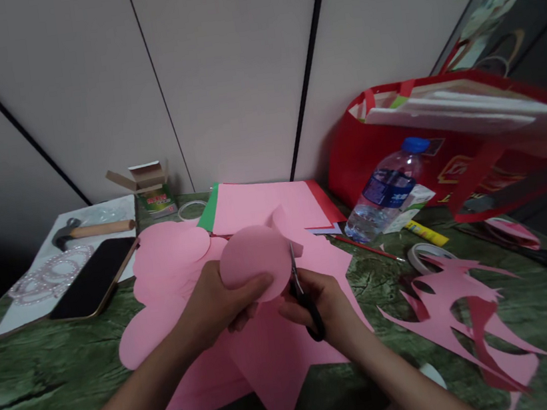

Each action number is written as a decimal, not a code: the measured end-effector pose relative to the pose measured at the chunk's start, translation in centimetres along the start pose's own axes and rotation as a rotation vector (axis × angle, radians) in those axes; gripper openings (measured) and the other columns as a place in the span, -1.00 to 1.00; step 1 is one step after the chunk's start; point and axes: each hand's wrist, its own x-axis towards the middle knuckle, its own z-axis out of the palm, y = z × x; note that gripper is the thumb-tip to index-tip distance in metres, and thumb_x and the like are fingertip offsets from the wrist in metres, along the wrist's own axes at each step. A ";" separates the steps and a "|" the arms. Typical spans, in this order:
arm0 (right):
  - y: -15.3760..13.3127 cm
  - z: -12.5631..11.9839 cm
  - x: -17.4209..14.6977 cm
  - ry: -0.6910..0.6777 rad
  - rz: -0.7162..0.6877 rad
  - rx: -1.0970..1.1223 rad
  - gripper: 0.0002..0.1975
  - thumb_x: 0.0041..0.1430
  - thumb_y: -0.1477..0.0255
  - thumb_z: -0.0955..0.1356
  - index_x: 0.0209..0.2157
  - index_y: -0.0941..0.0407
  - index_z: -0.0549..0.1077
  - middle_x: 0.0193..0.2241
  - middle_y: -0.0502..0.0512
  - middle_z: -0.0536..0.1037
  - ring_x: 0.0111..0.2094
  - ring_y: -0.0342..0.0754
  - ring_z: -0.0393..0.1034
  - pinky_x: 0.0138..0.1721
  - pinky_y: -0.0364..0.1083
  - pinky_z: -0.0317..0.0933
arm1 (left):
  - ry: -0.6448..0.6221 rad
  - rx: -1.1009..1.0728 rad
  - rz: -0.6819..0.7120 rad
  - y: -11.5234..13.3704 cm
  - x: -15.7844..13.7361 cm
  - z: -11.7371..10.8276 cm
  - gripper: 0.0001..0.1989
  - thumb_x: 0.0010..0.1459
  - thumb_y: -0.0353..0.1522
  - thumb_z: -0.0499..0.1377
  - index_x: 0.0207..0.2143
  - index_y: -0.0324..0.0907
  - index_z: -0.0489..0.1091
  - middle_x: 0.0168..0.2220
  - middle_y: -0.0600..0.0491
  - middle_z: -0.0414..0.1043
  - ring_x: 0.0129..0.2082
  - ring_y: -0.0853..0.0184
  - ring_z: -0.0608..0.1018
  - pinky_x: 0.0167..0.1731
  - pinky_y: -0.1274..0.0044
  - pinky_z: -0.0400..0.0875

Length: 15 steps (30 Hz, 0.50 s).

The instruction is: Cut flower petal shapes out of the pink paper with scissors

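My left hand (223,302) pinches a round piece of pink paper (255,258), thumb on top and fingers underneath. In my right hand (323,299) is a pair of black-handled scissors (308,308), its blades upright against the right edge of the round piece. A curled strip of pink paper (286,227) rises behind the blades, beside the circle. Under both hands lie pink paper sheets (274,366) with pointed corners. To the left, several rounded pink cutouts (173,248) overlap in a pile.
Pink, green and red sheets (263,203) lie at the back. A hammer (100,229), a phone (94,279) and a small open box (154,194) are at left. At right are a water bottle (385,190), a red bag (447,148), a tape roll (428,255) and paper scraps (469,313).
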 end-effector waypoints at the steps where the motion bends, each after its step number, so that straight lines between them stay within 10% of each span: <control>1: 0.0 0.0 0.0 0.001 0.003 0.000 -0.69 -0.26 0.29 0.44 -0.62 0.13 0.24 -0.72 -0.14 0.18 -0.66 -0.24 0.01 -0.66 -0.22 -0.05 | 0.002 0.001 -0.001 -0.1 0.0 0.0 -0.66 -0.08 -0.31 0.20 -0.80 -0.23 0.25 -0.86 0.19 0.18 -0.87 0.55 0.19 -0.88 0.69 0.05; 15: 0.5 0.0 0.0 -0.024 0.062 0.027 -0.75 -0.22 0.35 0.43 -0.59 0.15 0.29 -0.70 -0.11 0.25 -0.65 -0.23 0.05 -0.62 -0.20 -0.04 | 0.036 0.066 0.033 0.1 0.0 -0.2 -0.64 -0.03 -0.28 0.16 -0.78 -0.23 0.23 -0.86 0.20 0.15 -0.84 0.55 0.18 -0.82 0.67 0.03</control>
